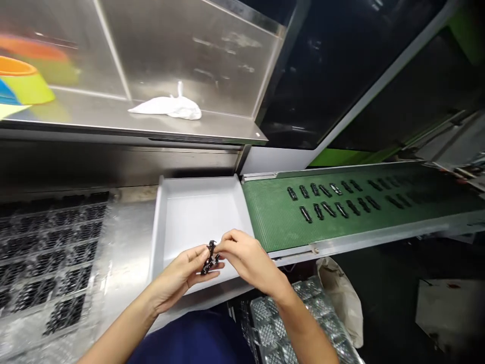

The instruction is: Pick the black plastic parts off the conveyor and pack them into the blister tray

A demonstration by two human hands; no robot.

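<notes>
A small black plastic part point(210, 257) with a jagged outline is held up over the front of a white tray point(200, 202). My left hand point(189, 265) grips it between thumb and fingers, the part standing roughly upright and slightly tilted. From the other side, the thumb and fingertips of my right hand point(244, 255) pinch at the part's upper right edge. Its finer detail is too small to make out. Rows of similar black parts point(328, 209) lie on the green conveyor belt point(271, 217) to the right.
Clear plastic blister trays point(56, 268) filled with black parts cover the left side of the metal bench point(129, 237). A white cloth point(170, 107) lies on the steel shelf point(231, 130) above, with a colourful ring-shaped object point(36, 91) farther left. More clear trays point(280, 323) stand below the belt, beside a pale sack point(341, 298).
</notes>
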